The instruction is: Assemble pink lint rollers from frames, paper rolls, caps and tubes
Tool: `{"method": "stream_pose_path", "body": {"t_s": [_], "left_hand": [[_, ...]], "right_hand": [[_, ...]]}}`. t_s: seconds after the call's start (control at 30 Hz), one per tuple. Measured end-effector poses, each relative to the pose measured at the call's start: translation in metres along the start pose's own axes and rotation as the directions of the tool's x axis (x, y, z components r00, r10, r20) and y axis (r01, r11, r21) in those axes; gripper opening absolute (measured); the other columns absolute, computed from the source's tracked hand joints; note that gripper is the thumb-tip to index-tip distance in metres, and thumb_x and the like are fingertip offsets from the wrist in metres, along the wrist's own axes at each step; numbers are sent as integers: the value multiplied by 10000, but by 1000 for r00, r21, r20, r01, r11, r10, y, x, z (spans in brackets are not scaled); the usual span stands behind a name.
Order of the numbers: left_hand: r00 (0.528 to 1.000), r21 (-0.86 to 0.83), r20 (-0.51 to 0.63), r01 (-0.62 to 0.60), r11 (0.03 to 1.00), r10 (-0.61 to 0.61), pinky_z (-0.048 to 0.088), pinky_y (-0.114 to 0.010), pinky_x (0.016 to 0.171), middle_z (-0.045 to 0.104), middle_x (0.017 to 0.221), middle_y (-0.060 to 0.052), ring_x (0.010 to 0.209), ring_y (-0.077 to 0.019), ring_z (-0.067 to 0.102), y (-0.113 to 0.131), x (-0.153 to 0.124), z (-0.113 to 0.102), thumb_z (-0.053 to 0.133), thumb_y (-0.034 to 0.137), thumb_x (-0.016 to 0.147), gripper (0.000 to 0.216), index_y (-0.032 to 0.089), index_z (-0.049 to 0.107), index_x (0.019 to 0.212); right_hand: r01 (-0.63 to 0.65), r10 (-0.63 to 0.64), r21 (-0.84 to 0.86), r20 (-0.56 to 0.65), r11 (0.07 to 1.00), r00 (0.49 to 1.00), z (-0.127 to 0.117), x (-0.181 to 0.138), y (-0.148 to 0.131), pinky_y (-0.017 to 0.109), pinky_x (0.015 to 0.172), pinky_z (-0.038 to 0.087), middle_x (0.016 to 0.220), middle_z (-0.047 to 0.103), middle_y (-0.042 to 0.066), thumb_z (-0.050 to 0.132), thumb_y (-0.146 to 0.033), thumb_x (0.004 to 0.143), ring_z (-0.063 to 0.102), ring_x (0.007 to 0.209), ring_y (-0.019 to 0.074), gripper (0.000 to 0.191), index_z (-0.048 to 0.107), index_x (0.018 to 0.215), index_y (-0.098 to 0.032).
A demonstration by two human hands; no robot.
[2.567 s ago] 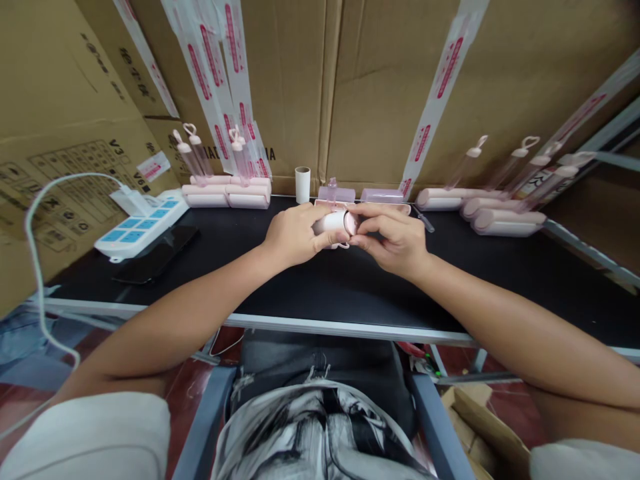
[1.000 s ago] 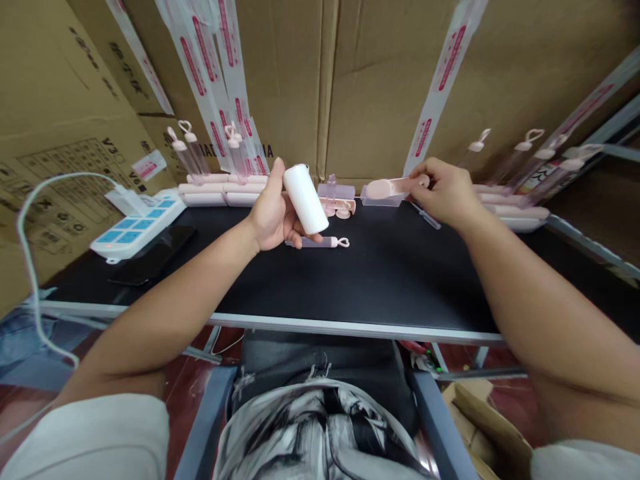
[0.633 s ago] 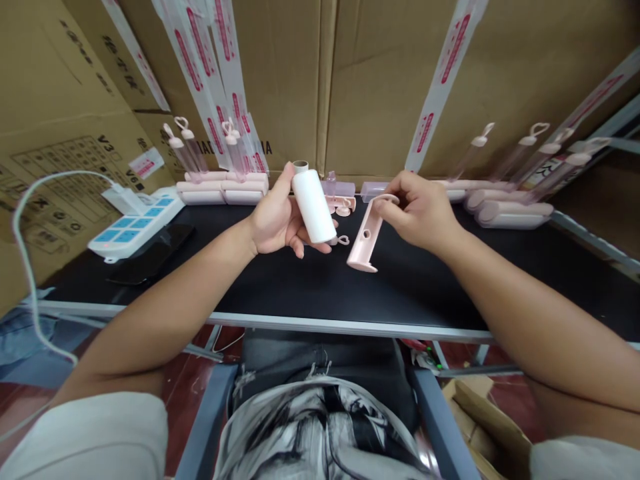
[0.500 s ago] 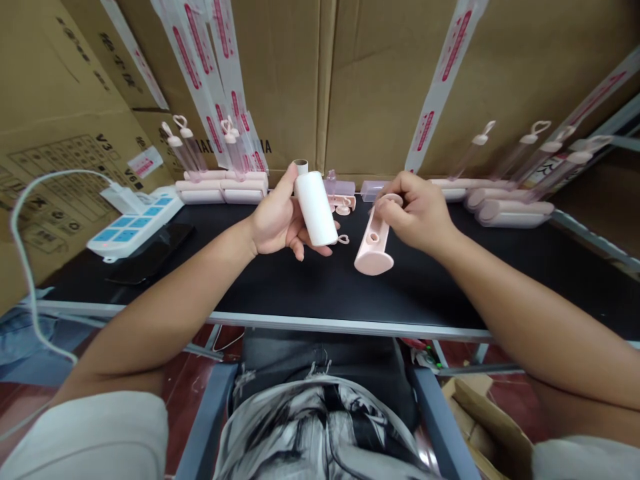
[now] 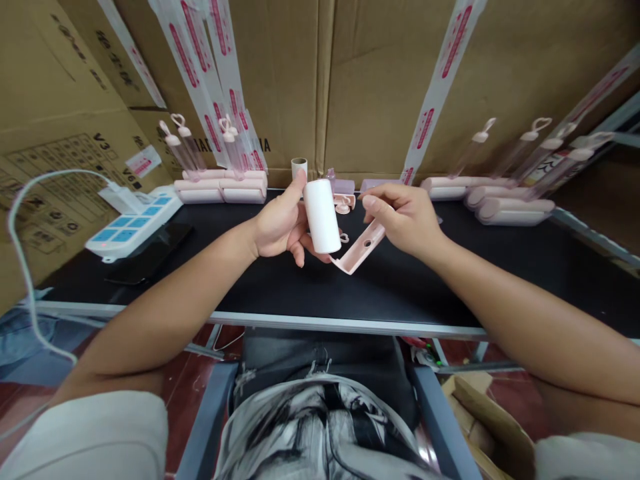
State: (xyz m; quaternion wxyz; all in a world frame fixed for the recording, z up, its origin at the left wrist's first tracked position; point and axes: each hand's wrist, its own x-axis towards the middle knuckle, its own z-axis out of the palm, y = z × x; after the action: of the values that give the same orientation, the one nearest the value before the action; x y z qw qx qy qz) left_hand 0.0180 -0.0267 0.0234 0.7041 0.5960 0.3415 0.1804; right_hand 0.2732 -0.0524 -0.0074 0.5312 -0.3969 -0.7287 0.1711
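Observation:
My left hand (image 5: 277,223) grips a white paper roll (image 5: 322,215), held nearly upright above the black table (image 5: 280,280). My right hand (image 5: 407,217) pinches a pink plastic frame (image 5: 359,248) with a hole in it, slanted down to the left. The frame's lower end sits right under the bottom of the roll. A small clear handle with a heart-shaped loop lies on the table behind the roll, mostly hidden.
Pink cased rollers (image 5: 223,190) lie in rows at the back left and more cased rollers (image 5: 500,207) at the back right, against cardboard boxes. A bare cardboard core (image 5: 299,167) stands at the back. A white power strip (image 5: 133,223) and a dark phone (image 5: 150,257) lie at the left.
My right hand picked up the pink frame from the back of the table and brought it to the roll. My left hand has tilted the roll more upright.

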Motion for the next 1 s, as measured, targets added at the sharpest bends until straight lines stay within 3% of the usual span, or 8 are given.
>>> {"method": "stream_pose_path", "body": {"t_s": [0.1, 0.23, 0.57, 0.8, 1.0], "left_hand": [[999, 12, 30, -30, 999, 29, 562, -228, 444, 825, 1068, -172, 765, -273, 827, -5, 3, 0, 158, 980, 952, 1077, 164, 626, 1478], [997, 68, 72, -41, 997, 36, 583, -232, 476, 827, 1101, -168, 788, -274, 826, -11, 4, 4, 259, 963, 966, 1016, 190, 575, 1545], [999, 194, 32, 9, 981, -15, 602, -287, 537, 811, 1198, -217, 864, -305, 787, -22, 10, 20, 333, 1006, 902, 1006, 192, 704, 1362], [999, 203, -11, -39, 978, 42, 500, -234, 468, 780, 944, -160, 776, -249, 702, -27, 12, 26, 452, 1000, 861, 902, 202, 740, 1167], [996, 185, 80, -49, 982, 35, 466, -221, 450, 750, 910, -102, 713, -199, 649, -26, 12, 29, 462, 999, 833, 886, 200, 711, 1127]], "right_hand": [[-11, 12, -31, 6, 999, 1000, 3, -3, -2, 334, 605, 421, 634, 657, 9, 558, -739, 1050, 592, 593, 175, 600, 712, 802, -215], [-28, 27, -101, -4, 994, 1000, 9, -7, -8, 338, 610, 395, 633, 643, 12, 460, -819, 1056, 577, 591, 174, 701, 673, 766, -216], [74, -89, -209, -64, 975, 994, 21, -10, -12, 344, 621, 375, 658, 601, 25, 307, -829, 1085, 561, 618, 183, 754, 569, 700, -235], [96, -117, -225, -83, 970, 990, 22, -10, -15, 363, 643, 415, 674, 594, 34, 272, -870, 1059, 564, 644, 206, 756, 571, 737, -254], [143, -159, -184, -77, 972, 984, 21, -14, -23, 388, 702, 480, 725, 638, 61, 286, -862, 1060, 613, 696, 222, 740, 587, 760, -256]]}}
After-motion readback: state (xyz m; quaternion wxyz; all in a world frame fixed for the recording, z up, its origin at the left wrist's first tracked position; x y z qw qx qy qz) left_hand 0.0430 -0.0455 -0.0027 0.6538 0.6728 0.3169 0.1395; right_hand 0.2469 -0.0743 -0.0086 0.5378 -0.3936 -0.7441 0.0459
